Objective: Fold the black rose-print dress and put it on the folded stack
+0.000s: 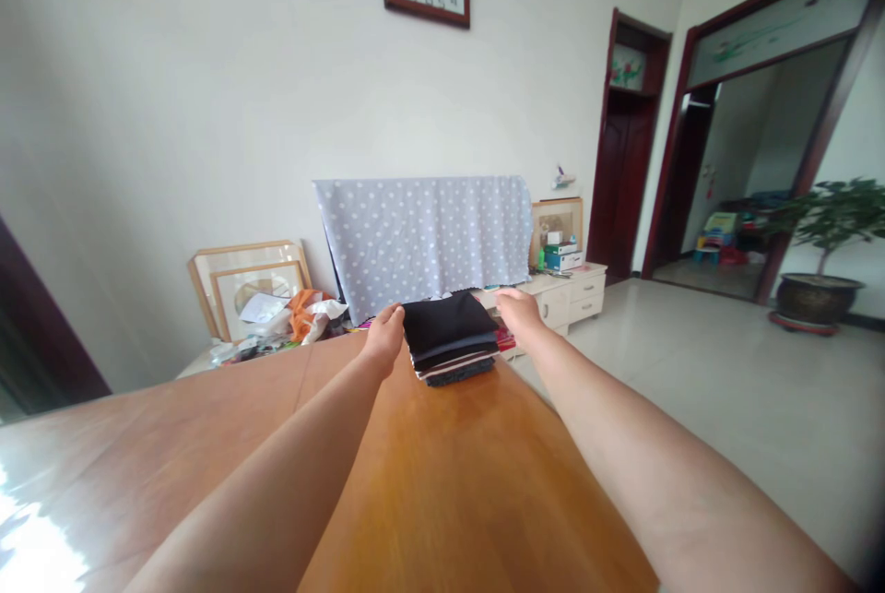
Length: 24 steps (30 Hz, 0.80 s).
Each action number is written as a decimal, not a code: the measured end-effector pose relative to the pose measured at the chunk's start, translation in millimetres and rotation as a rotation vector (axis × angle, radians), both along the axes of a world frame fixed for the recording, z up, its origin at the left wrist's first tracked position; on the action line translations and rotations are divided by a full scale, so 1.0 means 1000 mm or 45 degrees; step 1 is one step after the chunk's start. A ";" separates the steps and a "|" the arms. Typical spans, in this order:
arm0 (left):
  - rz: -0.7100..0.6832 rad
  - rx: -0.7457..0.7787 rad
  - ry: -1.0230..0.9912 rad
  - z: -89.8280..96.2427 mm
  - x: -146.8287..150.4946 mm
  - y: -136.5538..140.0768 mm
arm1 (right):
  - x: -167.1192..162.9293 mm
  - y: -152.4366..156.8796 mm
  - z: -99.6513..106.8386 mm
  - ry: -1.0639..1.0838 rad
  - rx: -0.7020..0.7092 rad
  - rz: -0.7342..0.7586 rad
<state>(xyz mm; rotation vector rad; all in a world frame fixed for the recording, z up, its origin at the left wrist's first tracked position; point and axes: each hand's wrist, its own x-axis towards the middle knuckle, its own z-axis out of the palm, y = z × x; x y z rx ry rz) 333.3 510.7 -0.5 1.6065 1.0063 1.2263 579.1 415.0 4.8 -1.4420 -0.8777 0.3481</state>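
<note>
A stack of folded clothes (456,361) sits on the brown wooden table (470,492), straight ahead of me. On top lies a black folded garment (448,320); dark blue, black and whitish layers show beneath it. My left hand (384,338) is closed at the stack's left side, thumb and fingers pinching the black garment's left corner. My right hand (520,314) is level with the stack's right side, its fingers bent together close to the black garment's edge. Whether cloth lies between those right fingers is too small to tell.
Beyond the table, a polka-dot cloth (429,238) drapes over a wide object on a white cabinet (584,296). Picture frames (241,275) and an orange-and-white bundle (304,314) stand left of it. A potted plant (820,298) is at the far right.
</note>
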 end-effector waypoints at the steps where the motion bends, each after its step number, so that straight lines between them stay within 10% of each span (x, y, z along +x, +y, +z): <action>1: 0.016 0.054 0.024 0.002 0.001 -0.002 | -0.005 0.001 0.005 -0.138 -0.032 0.005; 9: 0.032 0.442 1.062 0.004 0.018 -0.020 | -0.056 0.013 0.019 -1.011 -0.493 0.243; 24: -0.070 0.333 1.286 -0.003 0.018 -0.011 | -0.058 0.025 0.005 -1.226 -0.838 0.258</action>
